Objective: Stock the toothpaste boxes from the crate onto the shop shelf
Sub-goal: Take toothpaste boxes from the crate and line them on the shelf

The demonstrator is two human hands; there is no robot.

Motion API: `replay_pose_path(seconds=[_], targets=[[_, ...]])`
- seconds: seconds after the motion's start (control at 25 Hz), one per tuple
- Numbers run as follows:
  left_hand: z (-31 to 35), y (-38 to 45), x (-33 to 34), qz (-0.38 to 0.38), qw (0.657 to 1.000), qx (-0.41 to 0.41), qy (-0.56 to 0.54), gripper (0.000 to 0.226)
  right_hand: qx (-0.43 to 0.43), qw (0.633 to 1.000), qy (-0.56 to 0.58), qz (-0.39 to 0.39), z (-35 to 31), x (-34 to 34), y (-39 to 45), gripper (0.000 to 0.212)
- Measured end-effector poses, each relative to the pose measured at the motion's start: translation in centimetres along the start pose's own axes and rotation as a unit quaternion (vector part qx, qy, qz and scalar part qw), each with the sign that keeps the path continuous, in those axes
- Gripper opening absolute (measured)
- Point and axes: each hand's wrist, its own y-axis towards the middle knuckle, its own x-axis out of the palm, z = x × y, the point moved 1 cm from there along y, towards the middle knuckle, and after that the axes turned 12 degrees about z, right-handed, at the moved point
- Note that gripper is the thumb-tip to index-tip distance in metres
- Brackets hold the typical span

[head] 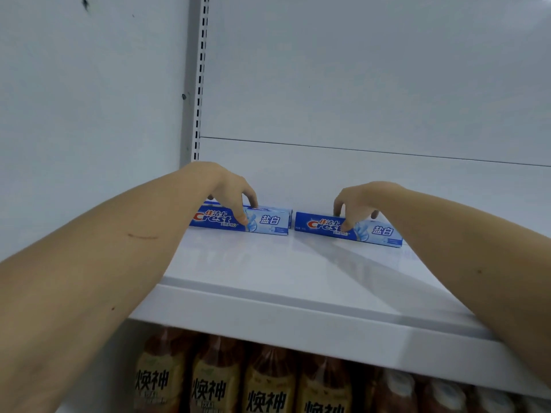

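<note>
**Now two toothpaste boxes are held at the back of the shelf**

Both arms are stretched forward over the white shelf [298, 272]. The left hand [229, 192] is curled down over the left toothpaste box [238, 221]: the fingers are laid over its top edge and the thumb is pressed on its printed front, so the box is pinched between them. The right hand [356, 204] is set the same way on the right toothpaste box [347, 231], with fingers hooked over the top and the thumb on the front face.

Both boxes are blue and white, stood on a long side with the printed face turned outward, and are placed near the back edge of the shelf, close to the rear panel [357, 84]. The left box is found toward the back left corner; the right box is set just beside it, and a narrow gap is seen between their ends. A sliver of a further blue box is glimpsed behind the left one, though little of it can be made out.

A perforated upright rail [200, 84] is fixed at the left end of the shelf. Below the front edge, a row of amber drink bottles [268, 383] with yellow labels is seen on a lower level.
</note>
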Motion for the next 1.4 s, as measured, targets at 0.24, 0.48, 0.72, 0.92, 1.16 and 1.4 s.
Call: replay_pose_path(seconds=[0.24,0.48,0.72,0.92,1.16,1.4], targets=[[2.0,-3.0,-0.9,0.085,0.995,-0.017,-0.046,0.054,0.009,0.994,0.071,0.088,1.4,-1.6,-3.4,0.052],[8.6,-9.3,-1.5,0.165,0.963,-0.048,-0.206,0.052,0.026,0.951,0.263,0.163,3.5,-1.2,-10.5,0.051],[18.2,-18.7,-2.1,0.251,0.873,-0.083,-0.410,0.062,0.038,0.807,0.558,0.188,6.2,-0.4,-21.9,0.056],[24.6,-25.2,-1.2,0.293,0.786,-0.100,-0.534,0.057,0.047,0.704,0.680,0.198,8.4,1.4,-29.6,0.059],[30.8,-31.1,3.6,0.297,0.729,-0.060,-0.613,0.051,0.051,0.632,0.741,0.220,8.2,5.1,-37.6,0.049],[33.0,-36.4,13.1,0.234,0.703,-0.076,-0.667,0.050,0.110,0.604,0.766,0.189,4.4,11.9,-44.8,0.046]])
